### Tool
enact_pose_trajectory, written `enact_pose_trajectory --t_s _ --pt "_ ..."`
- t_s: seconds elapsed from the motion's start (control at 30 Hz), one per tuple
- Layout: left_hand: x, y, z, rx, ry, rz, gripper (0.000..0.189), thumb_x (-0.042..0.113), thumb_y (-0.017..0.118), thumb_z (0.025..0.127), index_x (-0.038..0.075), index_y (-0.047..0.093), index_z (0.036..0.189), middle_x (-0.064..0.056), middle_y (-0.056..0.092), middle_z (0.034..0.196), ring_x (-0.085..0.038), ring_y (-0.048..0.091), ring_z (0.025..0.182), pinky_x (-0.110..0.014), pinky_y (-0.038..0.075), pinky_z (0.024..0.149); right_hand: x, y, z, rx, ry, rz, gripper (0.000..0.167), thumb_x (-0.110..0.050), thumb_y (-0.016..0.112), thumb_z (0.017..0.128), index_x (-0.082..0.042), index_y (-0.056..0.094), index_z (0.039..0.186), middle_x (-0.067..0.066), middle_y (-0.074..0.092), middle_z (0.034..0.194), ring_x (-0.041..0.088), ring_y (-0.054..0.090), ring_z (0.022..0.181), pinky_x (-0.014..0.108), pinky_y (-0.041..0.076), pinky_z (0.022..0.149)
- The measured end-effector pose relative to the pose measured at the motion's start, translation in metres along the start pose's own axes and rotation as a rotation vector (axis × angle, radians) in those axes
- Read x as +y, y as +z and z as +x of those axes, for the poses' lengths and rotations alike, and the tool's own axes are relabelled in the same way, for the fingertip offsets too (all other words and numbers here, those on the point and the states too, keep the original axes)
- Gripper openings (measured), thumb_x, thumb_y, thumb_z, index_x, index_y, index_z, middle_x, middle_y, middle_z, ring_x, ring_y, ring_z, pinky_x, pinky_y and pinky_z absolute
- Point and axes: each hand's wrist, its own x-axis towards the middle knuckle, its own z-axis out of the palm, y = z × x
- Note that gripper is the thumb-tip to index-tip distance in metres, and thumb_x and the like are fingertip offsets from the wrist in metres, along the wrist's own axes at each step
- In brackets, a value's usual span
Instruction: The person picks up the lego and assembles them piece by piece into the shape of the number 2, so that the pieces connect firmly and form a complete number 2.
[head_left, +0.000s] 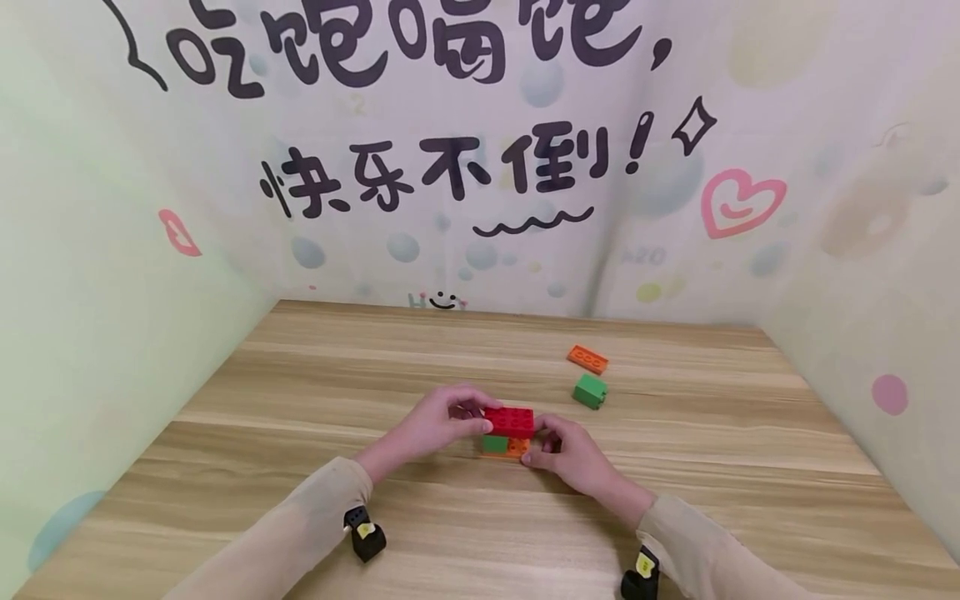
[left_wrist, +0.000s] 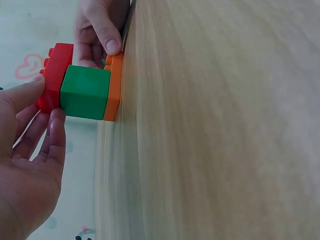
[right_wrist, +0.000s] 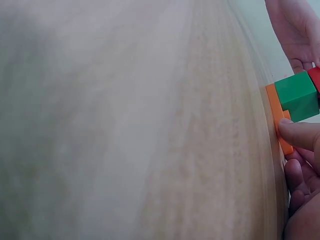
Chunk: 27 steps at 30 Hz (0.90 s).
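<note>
Red rectangular plastic brick [left_wrist: 56, 75] above orange flat plastic base [left_wrist: 114, 87], green cubic plastic block [left_wrist: 86, 92] between. L hand [head_left: 444, 418] pinches brick, R hand [head_left: 576, 456] pinches base's end. Prob light, rigid, smooth; grip sides.

Soft, even light washes the white printed fabric backdrop [head_left: 525, 271] and pale wood-grain tabletop [head_left: 337, 358].
Wrist views run dimmer and hazier, with pale glare and blurred grain.
</note>
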Motion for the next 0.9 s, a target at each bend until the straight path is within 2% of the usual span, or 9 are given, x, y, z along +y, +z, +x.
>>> enact_pose_trajectory --t_s 0.6,0.9 --pt "-0.0006 0.0001 0.0031 0.001 -0.037 -0.007 0.027 0.017 0.074 0.089 0.012 0.071 0.116 -0.008 0.071 0.106 -0.011 0.061 0.086 -0.025 0.054 0.077 -0.0018 -0.0016 0.001 -0.003 0.013 0.005 0.027 -0.016 0.077 0.085 -0.011 0.066 0.109 0.004 0.062 0.09 0.014 0.05 0.077 0.021 0.041 0.064" --pt "0.0054 -0.0023 0.0041 -0.042 -0.026 0.037 0.03 0.015 0.075 0.088 0.011 0.072 0.117 -0.009 0.069 0.109 -0.008 0.059 0.087 -0.021 0.053 0.077 -0.0018 -0.0018 -0.0002 -0.012 0.009 0.015 0.028 -0.017 0.077 0.085 -0.012 0.067 0.11 0.004 0.061 0.087 0.014 0.05 0.076 0.021 0.041 0.064"
